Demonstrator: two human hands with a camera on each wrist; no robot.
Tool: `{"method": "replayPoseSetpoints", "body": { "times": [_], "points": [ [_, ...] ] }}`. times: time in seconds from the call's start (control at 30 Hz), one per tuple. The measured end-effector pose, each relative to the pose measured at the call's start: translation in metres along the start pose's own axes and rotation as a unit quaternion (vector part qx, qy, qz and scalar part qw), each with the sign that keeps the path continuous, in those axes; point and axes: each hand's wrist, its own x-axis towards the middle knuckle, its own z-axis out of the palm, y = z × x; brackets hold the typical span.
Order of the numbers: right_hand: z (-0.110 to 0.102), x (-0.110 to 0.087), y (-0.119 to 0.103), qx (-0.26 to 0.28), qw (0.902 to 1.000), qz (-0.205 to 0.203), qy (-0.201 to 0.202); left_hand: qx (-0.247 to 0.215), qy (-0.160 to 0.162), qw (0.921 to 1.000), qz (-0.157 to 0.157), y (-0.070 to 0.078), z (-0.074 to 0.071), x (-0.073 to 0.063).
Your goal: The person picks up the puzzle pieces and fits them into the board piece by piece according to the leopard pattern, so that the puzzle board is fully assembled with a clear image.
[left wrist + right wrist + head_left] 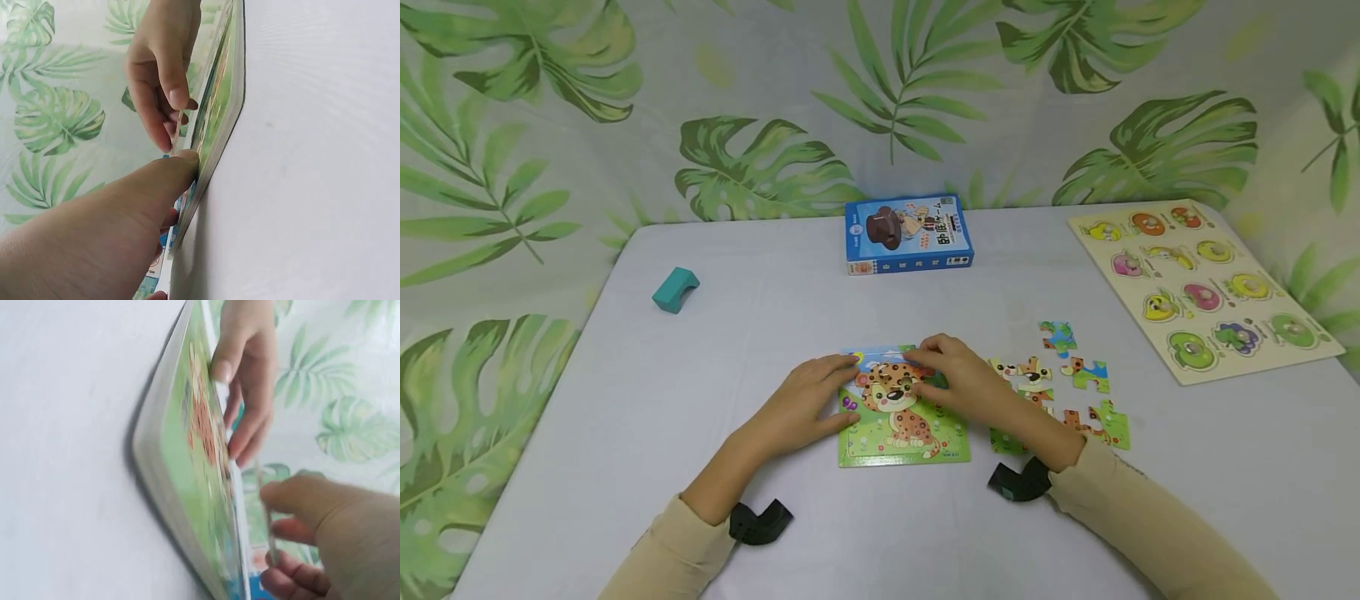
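Observation:
A leopard jigsaw puzzle in a green-bordered tray [880, 459] lies on the table in front of the person. The left hand [801, 402] rests along the tray's left side, its thumb [181, 164] on the rim and its fingers reaching toward the top left corner. Over the upper right part of the puzzle, the right hand [962, 382] pinches a thin puzzle piece [267, 519], seen edge-on and slightly above the tray in the right wrist view. The picture on that piece cannot be made out. Part of the tray is hidden under the right hand.
Several loose puzzle pieces [1090, 373] lie right of the tray, some partly behind the right forearm. Farther back are a blue game box [910, 235], a wooden fruit peg board [1165, 321] at right and a teal arch block [674, 292] at left.

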Motion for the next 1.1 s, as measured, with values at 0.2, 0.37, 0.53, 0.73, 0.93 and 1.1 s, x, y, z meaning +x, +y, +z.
{"method": "replayPoseSetpoints", "body": {
  "times": [0.2,0.37,0.53,0.73,0.93,1.1],
  "points": [
    [0.009,0.009,0.002,-0.032,0.9994,-0.009,-0.008,0.015,-0.005,0.9998,-0.008,0.004,0.003,0.002],
    [0.008,0.012,0.003,-0.047,0.9983,-0.033,-0.013,0.014,-0.007,0.9999,-0.002,0.005,0.003,0.004],
    [0.008,0.015,0.001,-0.051,0.9977,-0.041,-0.016,0.032,-0.022,0.9992,0.007,0.007,0.001,0.009],
    [0.007,0.018,0.001,-0.041,0.9983,-0.031,-0.027,0.04,-0.034,0.9986,0.005,0.008,-0.002,0.011],
    [0.004,0.018,0.004,-0.008,0.9982,0.005,-0.059,0.032,-0.032,0.9989,0.012,0.006,-0.002,0.011],
    [-0.002,0.014,0.004,0.011,0.9938,0.026,-0.108,0.026,-0.028,0.9992,0.013,0.005,-0.001,0.012]
  ]
}}
